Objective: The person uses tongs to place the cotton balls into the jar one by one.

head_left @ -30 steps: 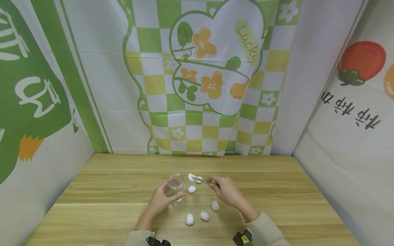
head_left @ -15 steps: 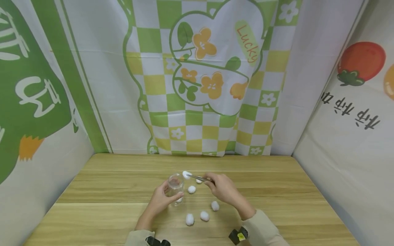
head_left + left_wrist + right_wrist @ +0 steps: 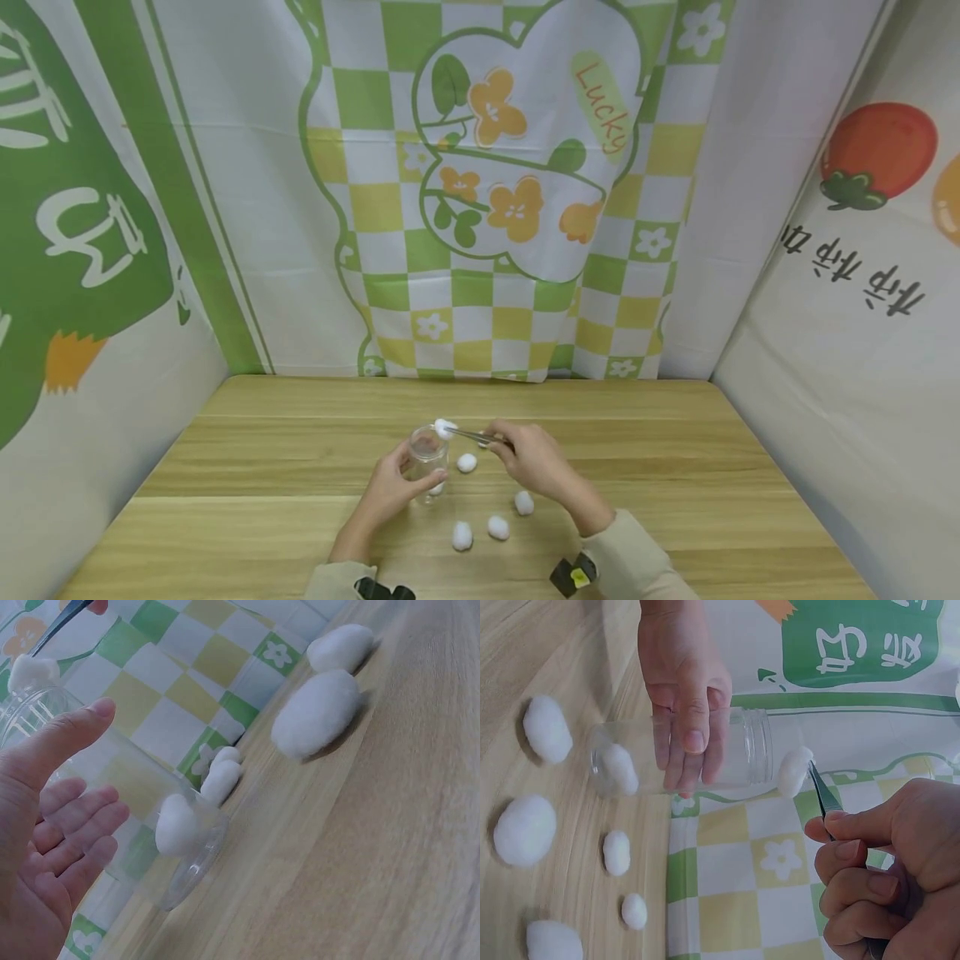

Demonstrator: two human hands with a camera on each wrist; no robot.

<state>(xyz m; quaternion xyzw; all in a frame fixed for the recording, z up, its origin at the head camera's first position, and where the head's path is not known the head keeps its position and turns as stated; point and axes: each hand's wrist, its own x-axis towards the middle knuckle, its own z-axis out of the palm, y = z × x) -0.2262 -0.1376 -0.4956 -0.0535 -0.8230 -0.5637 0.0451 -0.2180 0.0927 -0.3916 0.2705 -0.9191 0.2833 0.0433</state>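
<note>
Pinching slim grey tweezers (image 3: 474, 435) in the right grip (image 3: 534, 458), with a white, fuzzy, oblong ball (image 3: 793, 772) caught between the tips. Clasping a smooth, clear, cylindrical jar (image 3: 431, 458) in the left grip (image 3: 392, 485), with thumb and fingers on opposite sides. Beyond the right fingers at the tweezers' far end, at the jar's open mouth: the pinched ball, touching the rim or not, hard to tell. Low inside the upright jar: another ball (image 3: 619, 769). Scattered nearby on the wood-grained counter (image 3: 645, 433): five loose balls (image 3: 498, 527). Behind: a checked green, yellow and white cloth (image 3: 517, 317). To the right: a red fruit print (image 3: 881, 154).
</note>
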